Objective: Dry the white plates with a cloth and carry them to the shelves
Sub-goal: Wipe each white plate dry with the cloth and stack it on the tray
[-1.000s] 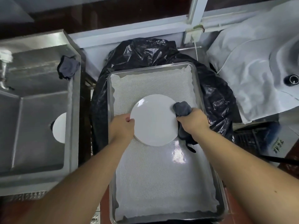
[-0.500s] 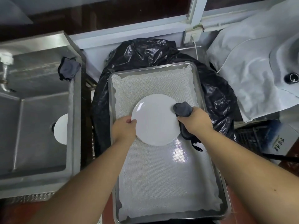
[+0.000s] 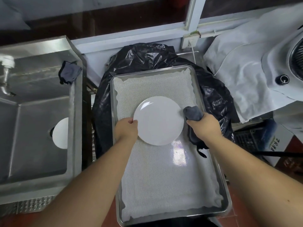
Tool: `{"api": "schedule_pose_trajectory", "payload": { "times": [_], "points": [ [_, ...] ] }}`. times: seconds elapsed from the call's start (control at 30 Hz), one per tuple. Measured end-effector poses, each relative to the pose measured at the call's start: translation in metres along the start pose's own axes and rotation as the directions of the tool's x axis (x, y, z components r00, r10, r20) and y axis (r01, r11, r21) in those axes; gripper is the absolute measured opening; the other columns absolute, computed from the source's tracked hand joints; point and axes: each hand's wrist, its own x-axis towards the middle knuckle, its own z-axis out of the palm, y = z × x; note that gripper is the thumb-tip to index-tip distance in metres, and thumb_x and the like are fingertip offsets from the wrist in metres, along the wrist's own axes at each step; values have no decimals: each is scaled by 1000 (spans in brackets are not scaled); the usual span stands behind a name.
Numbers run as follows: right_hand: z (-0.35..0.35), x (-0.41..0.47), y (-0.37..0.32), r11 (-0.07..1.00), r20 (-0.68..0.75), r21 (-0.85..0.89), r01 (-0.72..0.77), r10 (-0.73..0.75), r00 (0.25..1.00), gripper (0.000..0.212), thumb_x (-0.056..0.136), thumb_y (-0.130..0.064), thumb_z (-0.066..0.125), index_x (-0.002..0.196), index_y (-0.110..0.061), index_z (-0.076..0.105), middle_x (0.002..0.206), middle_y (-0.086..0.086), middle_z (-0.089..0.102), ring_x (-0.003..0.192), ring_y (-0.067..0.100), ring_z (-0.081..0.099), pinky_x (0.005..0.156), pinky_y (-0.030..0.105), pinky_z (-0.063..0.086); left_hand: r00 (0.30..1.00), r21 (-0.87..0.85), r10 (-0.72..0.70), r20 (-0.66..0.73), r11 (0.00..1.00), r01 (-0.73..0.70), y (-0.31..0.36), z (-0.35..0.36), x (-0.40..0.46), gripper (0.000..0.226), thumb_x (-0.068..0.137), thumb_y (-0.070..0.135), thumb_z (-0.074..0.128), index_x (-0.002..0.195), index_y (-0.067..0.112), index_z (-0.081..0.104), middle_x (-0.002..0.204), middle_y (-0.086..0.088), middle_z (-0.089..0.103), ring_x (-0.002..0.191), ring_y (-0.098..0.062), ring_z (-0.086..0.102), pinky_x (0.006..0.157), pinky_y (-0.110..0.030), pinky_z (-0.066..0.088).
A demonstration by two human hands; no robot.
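Plate (image 3: 158, 120): white, round, so no long axis; centre of frame, held over the upper half of the tray, face toward the camera.
Left hand (image 3: 126, 129): grips the plate's left rim, thumb on the face, fingers hidden behind.
Right hand (image 3: 205, 126): clenched around the cloth, just off the plate's right rim.
Cloth (image 3: 192, 113): dark grey, bunched above the right hand's knuckles, its upper fold touching or almost touching the plate's right edge; a loose tail hangs below the hand, right of centre.
Key relation: plate lies directly left of the cloth hand, between both hands; the right hand is the wiping hand, the left the holder. A leftward sweep would bring the cloth across the face.
Tray (image 3: 211, 154): steel, lined with pale mesh matting, centre to lower frame, resting on a black bag (image 3: 213, 95).
Sink (image 3: 32, 128): steel, left of frame; a second white plate (image 3: 61, 132) lies in its basin, a second dark cloth (image 3: 69, 72) over its upper right wall.
Shelves: not in view.
Stage, judged: drying under way; carrying not yet begun.
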Motion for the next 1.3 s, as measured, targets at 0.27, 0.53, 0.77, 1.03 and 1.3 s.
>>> {"api": "schedule_pose_trajectory", "payload": {
  "times": [0.27,0.53,0.77,1.03,1.3],
  "points": [
    [-7,-45,2,994,-24,-111,5,-8,1000,21,86,-35,73,80,-19,60,76,3,68,68,17,63,52,28,44,998,-21,37,46,999,-36,-24,-25,-36,20,99,24,58,82,31,64,83,10,64,72,-18,62,71,-37,59],
    [4,-107,12,960,15,-257,108,-108,994,15,85,-34,63,76,-21,62,61,-2,67,56,14,64,45,24,40,965,175,178,194,961,-213,-53,-46,-85,35,104,33,52,137,26,63,133,8,66,101,-18,67,85,-40,61],
    [-4,-149,18,907,90,-362,216,-197,976,23,79,-42,57,74,-20,60,50,-4,63,44,9,56,40,21,34,923,355,267,278,864,-357,-80,-57,-134,44,105,36,51,147,24,56,146,-1,57,122,-22,61,96,-39,56],
    [-4,-191,34,723,276,-508,468,-379,883,8,89,-27,52,94,-23,57,87,-2,66,76,24,62,54,29,40,957,460,227,182,840,-287,-104,-60,-218,48,103,42,51,148,27,53,151,-2,52,130,-28,54,98,-43,53],
    [18,-227,50,598,389,-522,608,-468,794,9,93,-21,50,100,-19,56,92,0,63,79,24,63,56,32,44,984,526,147,98,832,-177,-146,-77,-281,47,102,39,49,147,27,53,140,-5,55,128,-30,54,99,-47,53]
  ]
}}
